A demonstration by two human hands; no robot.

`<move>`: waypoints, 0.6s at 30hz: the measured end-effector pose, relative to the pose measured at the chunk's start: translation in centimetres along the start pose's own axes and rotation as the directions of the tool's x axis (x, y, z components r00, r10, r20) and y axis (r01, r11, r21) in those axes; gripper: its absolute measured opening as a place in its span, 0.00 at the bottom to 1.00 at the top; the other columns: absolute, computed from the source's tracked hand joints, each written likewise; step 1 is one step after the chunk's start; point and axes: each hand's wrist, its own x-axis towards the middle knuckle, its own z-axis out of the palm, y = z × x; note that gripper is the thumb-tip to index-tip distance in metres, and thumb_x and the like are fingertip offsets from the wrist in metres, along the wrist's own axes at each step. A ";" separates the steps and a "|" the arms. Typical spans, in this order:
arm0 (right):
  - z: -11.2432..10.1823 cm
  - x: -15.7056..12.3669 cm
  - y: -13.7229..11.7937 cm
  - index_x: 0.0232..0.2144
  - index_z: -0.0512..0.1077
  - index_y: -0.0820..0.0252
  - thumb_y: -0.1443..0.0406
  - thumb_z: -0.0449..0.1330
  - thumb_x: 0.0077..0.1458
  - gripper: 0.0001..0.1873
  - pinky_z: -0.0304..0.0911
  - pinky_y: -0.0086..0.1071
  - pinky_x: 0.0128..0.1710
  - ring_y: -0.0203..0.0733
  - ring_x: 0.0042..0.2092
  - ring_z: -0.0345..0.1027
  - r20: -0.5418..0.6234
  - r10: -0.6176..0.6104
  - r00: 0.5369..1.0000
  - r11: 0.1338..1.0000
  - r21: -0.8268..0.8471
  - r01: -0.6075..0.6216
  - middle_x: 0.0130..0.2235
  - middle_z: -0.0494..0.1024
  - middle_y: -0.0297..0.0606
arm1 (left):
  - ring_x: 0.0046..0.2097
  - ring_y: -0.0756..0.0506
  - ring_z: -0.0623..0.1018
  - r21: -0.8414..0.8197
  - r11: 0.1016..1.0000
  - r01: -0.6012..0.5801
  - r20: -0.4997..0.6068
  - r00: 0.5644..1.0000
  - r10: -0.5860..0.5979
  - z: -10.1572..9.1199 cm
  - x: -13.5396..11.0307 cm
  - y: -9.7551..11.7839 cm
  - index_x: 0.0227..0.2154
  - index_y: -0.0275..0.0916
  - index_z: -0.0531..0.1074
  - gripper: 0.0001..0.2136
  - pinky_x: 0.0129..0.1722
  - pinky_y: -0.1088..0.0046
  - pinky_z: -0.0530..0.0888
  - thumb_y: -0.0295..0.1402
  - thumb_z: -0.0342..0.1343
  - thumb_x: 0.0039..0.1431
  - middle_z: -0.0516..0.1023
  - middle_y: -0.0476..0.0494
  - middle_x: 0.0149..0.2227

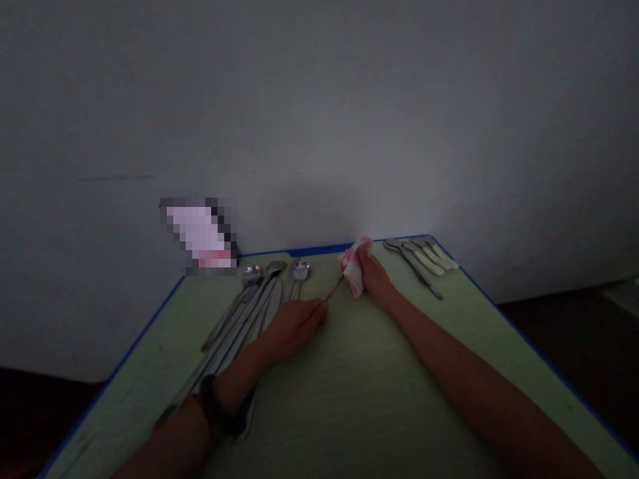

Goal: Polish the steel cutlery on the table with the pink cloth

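fingers of the left hand point(295, 326) pinch a utensil point(334, 289) that runs into the pink-white cloth point(355, 271) clasped by the right hand point(376, 277); spoons point(252, 273) lie left of the cloth, white-handled cutlery point(430, 261) right.

The cloth point(352, 269) is pink and white in patches. The counter point(379, 399) is light green with a blue edge point(319, 251). The spoons point(251, 273) are silver-grey, and some handles point(432, 263) are creamy white. The wall point(319, 100) is grey and the wristband point(213, 407) is black.

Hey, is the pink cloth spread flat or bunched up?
Bunched up: the pink cloth sits crumpled in the right hand, with folds showing.
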 end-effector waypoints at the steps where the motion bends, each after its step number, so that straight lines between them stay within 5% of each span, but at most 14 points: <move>1: 0.0 -0.2 -0.1 0.30 0.69 0.58 0.41 0.50 0.47 0.27 0.54 0.26 0.17 0.32 0.21 0.60 -0.015 -0.010 1.000 1.000 -0.022 0.009 0.25 0.71 0.33 | 0.29 0.48 0.71 -0.019 1.000 0.006 -0.001 1.000 -0.006 0.0 0.0 0.0 0.26 0.38 0.67 0.21 0.31 0.73 0.63 0.41 0.33 0.64 0.72 0.48 0.24; 8: -0.4 0.4 0.6 0.35 0.68 0.56 0.57 0.64 0.43 0.16 0.56 0.25 0.18 0.32 0.24 0.63 -0.069 0.042 0.997 0.991 0.133 -0.033 0.27 0.72 0.30 | 0.28 0.49 0.69 -0.214 0.977 0.022 -0.025 0.999 -0.028 -0.4 0.0 -0.2 0.27 0.38 0.68 0.21 0.29 0.75 0.63 0.42 0.34 0.63 0.68 0.51 0.21; 13: -0.9 1.3 1.0 0.30 0.70 0.58 0.61 0.63 0.45 0.10 0.62 0.27 0.35 0.32 0.32 0.67 -0.122 -0.044 0.992 0.901 0.425 0.092 0.31 0.74 0.31 | 0.25 0.50 0.66 -0.332 0.941 0.062 -0.085 0.992 -0.095 -0.2 0.1 -0.3 0.30 0.38 0.69 0.20 0.24 0.77 0.61 0.44 0.35 0.62 0.61 0.53 0.18; 18: -1.2 1.7 1.4 0.32 0.71 0.58 0.63 0.61 0.48 0.07 0.63 0.28 0.38 0.33 0.33 0.67 -0.100 -0.021 0.995 0.872 0.485 0.067 0.32 0.75 0.30 | 0.21 0.51 0.62 -0.437 0.894 0.099 -0.114 0.980 -0.164 0.0 0.1 -0.3 0.32 0.38 0.68 0.20 0.21 0.78 0.59 0.44 0.35 0.62 0.58 0.54 0.18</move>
